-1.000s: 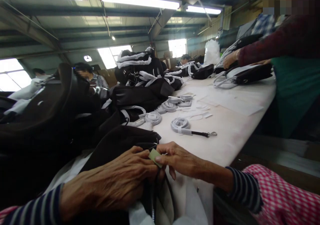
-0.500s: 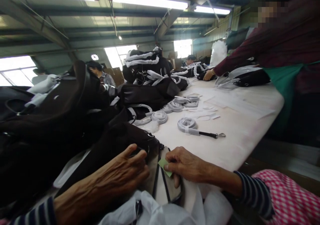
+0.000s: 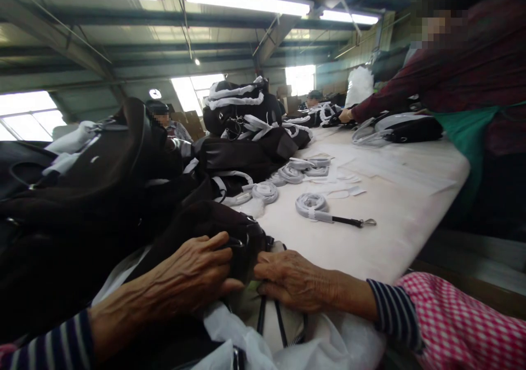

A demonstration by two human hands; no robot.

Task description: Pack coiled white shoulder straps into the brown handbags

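Observation:
A black bag (image 3: pixel 213 216) with a zipped edge and beige lining (image 3: pixel 246 304) lies open before me. My left hand (image 3: pixel 193 274) grips the near left side of its opening, fingers bent on the black material and thumb over the lining. At the opening's right side, my right hand (image 3: pixel 291 279) is closed, its fingertips reaching in. A small green slip (image 3: pixel 251 286) shows faintly at those fingertips, mostly hidden. White wrapping (image 3: pixel 242 334) bunches below both hands.
Black bags (image 3: pixel 242 153) with white-wrapped handles pile up left and behind. Coiled wrapped straps (image 3: pixel 265 192) lie on the white table (image 3: pixel 394 211), one strap (image 3: pixel 312 208) ending in a metal clip. A co-worker's arm (image 3: pixel 386 93) reaches over bags at the far right.
My right hand has moved left with the green slip, into the bag's opening. My left hand has come down onto the opening's edge, its thumb now stretched over the lining.

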